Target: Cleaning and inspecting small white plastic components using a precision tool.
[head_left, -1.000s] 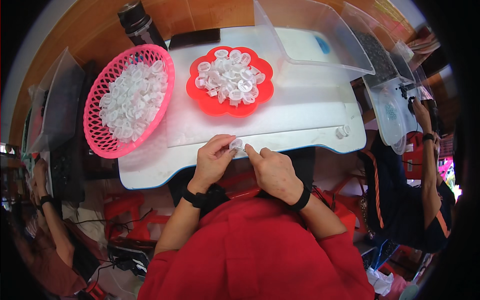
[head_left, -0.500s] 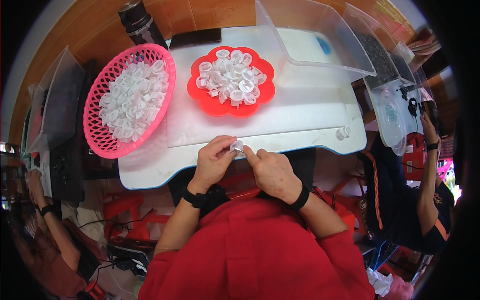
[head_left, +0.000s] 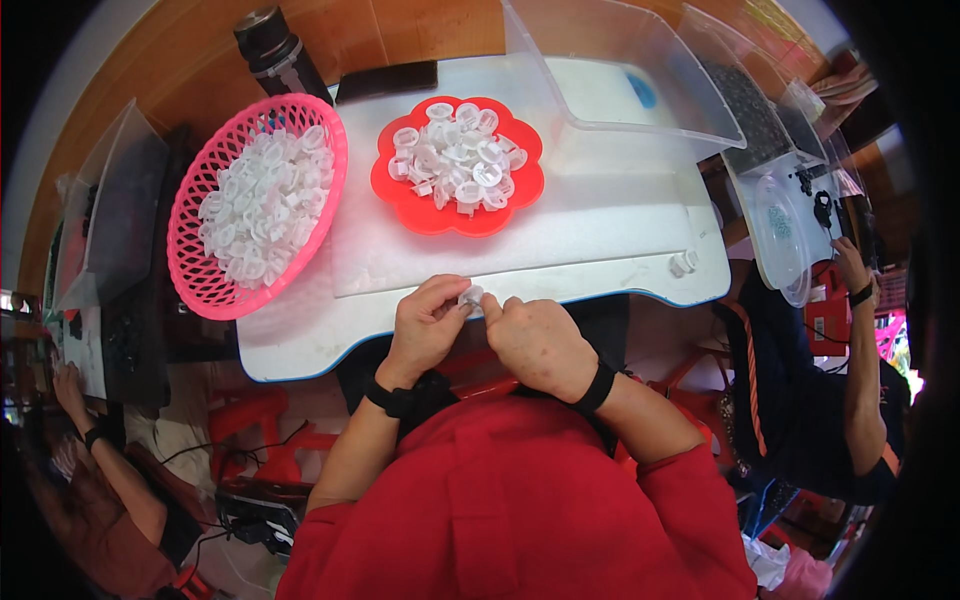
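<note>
At the table's near edge, my left hand [head_left: 428, 330] pinches a small white plastic part [head_left: 472, 296] between thumb and fingertips. Close against its right side is my right hand [head_left: 541, 346], with curled fingers and the index fingertip touching the part. Whatever the right fingers grip is hidden beneath them. Ahead of my hands, a red flower-shaped dish [head_left: 458, 222] carries a heap of similar white parts [head_left: 462, 160]. Left of it, a pink lattice basket [head_left: 183, 262] contains a larger pile of these parts [head_left: 262, 205].
A few white parts [head_left: 683, 263] rest on the white table [head_left: 610, 225] at right. Behind are a dark bottle [head_left: 280, 55], a black phone-like slab [head_left: 387, 81] and a clear bin [head_left: 640, 130]. Other people's hands [head_left: 852, 265] work at both sides.
My right hand has shifted slightly left and closer to the part, its fingers curling more. The part appears turned in my fingers. The right co-worker's hand has moved slightly down.
</note>
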The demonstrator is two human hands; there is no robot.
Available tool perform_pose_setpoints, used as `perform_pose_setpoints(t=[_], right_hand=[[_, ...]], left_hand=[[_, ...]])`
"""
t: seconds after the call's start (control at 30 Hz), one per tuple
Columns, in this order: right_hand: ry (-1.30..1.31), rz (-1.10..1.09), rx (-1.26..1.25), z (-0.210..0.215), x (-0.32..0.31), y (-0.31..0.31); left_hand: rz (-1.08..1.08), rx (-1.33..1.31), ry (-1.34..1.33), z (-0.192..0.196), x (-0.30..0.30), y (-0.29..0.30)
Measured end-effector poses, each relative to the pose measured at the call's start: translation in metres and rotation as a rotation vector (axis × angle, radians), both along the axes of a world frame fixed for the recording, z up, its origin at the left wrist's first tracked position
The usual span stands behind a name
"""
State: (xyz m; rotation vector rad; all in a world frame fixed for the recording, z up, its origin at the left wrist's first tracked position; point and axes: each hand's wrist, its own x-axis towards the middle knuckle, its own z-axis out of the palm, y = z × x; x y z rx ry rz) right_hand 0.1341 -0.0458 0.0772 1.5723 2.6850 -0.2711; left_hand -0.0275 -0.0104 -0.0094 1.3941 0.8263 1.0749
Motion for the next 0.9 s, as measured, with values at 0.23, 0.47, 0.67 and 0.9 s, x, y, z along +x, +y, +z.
perform_pose_setpoints(t=[0.23,0.47,0.67,0.9], right_hand=[[0.158,-0.07,0.026,-0.007,0.01,-0.004],[0.277,-0.19,0.044,-0.017,0.014,-0.017],[0.288,-0.211,0.143,-0.023,0.01,-0.018],[0.226,-0.181,0.193,-0.021,0.006,-0.016]], left_hand=[[-0.015,-0.047,-0.068,0.005,0.0,0.001],[0.005,-0.107,-0.026,0.007,-0.003,0.001],[-0.002,-0.099,-0.043,0.007,-0.001,0.001],[-0.003,-0.023,-0.022,0.004,0.001,-0.001]])
